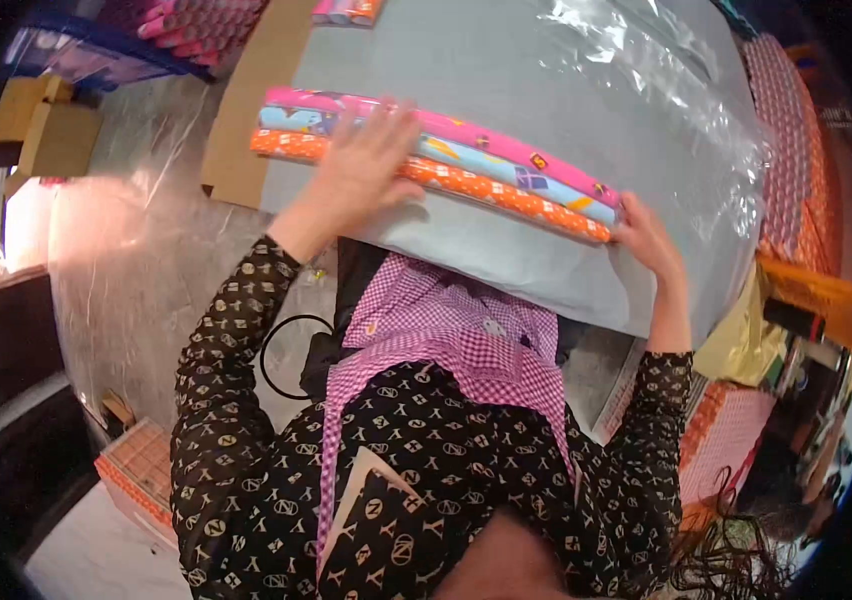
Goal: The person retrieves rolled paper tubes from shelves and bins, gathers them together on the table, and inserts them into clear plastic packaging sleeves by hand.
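Three rolls of wrapping paper (506, 178), patterned pink, light blue and orange, lie side by side in a slant across the grey-covered table. Over their left part is my left hand (371, 150), palm down with the fingers stretched out and slightly blurred. At the right end of the rolls, my right hand (643, 232) has its fingers bent round the tips of the bundle. Its palm side is hidden from view.
Clear plastic film (646, 70) covers the table's far right. Another short bundle of rolls (346, 12) lies at the back edge beside a cardboard sheet (236, 150). Stacked rolls (796, 150) stand on the right; cardboard boxes (61, 140) are at the left.
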Available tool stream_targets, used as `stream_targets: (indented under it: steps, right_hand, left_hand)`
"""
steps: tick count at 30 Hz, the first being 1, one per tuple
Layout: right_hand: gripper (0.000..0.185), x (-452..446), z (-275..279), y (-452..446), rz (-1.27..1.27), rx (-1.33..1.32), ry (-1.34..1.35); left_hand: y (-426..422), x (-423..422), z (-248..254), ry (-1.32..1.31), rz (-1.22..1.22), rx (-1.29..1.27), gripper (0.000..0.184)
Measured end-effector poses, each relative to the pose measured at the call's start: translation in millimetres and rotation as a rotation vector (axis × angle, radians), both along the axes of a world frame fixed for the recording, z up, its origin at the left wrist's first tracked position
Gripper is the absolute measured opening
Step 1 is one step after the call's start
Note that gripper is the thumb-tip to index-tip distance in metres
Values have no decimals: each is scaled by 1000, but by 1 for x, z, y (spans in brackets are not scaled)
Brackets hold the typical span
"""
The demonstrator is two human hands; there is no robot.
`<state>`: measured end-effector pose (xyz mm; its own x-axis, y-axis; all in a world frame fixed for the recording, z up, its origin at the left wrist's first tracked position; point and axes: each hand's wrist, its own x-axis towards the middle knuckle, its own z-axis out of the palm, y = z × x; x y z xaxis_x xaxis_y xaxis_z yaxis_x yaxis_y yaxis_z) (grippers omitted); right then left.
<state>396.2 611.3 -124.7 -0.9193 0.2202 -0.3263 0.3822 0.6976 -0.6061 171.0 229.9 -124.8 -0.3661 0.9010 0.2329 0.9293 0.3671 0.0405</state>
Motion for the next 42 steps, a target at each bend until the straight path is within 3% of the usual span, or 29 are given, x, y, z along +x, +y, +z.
stream_targets:
  steps: [4,6,12,13,14,16,18,20,23,25,28,29,30,32,33,35,38,39,42]
  right_hand:
    - [29,-3,1,1,19,28,-7]
    - [26,-1,-4,2,-51,-108,-29]
    - [24,-3,-1,-3,17,18,15]
    - [24,0,8,-11,-40,-147,59]
    - [24,0,4,-9,-48,-146,55]
    - [24,-2,-10,1,49,95,62]
    - [25,-3,-12,-4,65,55,203]
    - [30,-5,-7,-1,56,70,-4]
    - [32,-4,4,-15,-30,40,-40]
    - [41,2,-4,-11,119,196,88]
    - [53,17,28,-20,44,199,69]
    - [60,27,34,-26,103,417,308]
    - [60,30,40,-28,99,421,305]
    - [47,31,54,-31,89,702,657]
    - [47,32,54,-39,90,700,656]
    - [31,34,47,-58,-344,230,680]
    - [20,27,26,-72,-440,174,471]
    - [19,26,17,-73,-384,295,475]
    - [18,18,-10,-68,-460,169,459]
  left_hand:
    - [34,29,14,-46,-79,32,88]
    - [59,38,18,-68,-208,165,84]
    - [137,75,19,-106,-355,363,76]
    - [144,75,14,-157,-350,363,81]
    - [145,71,13,-163,-357,364,81]
    - [139,62,9,-77,-343,250,87]
    - [126,51,8,-103,-292,155,100]
    - [111,45,2,-96,-254,105,106]
    - [105,42,-2,-40,-162,-16,109]
    - [106,45,4,-49,-180,-28,110]
    - [108,47,6,-39,-178,-35,110]
    - [107,46,6,-29,-180,-23,109]
    - [108,46,5,-17,-177,-11,109]
    - [110,45,3,-21,-180,-5,109]
    - [110,45,2,-22,-178,0,108]
    - [109,46,2,-23,-174,0,108]
    - [110,48,5,-44,-140,-24,106]
    - [111,47,1,-51,-159,-15,106]
    - [108,41,5,-93,-194,-38,105]
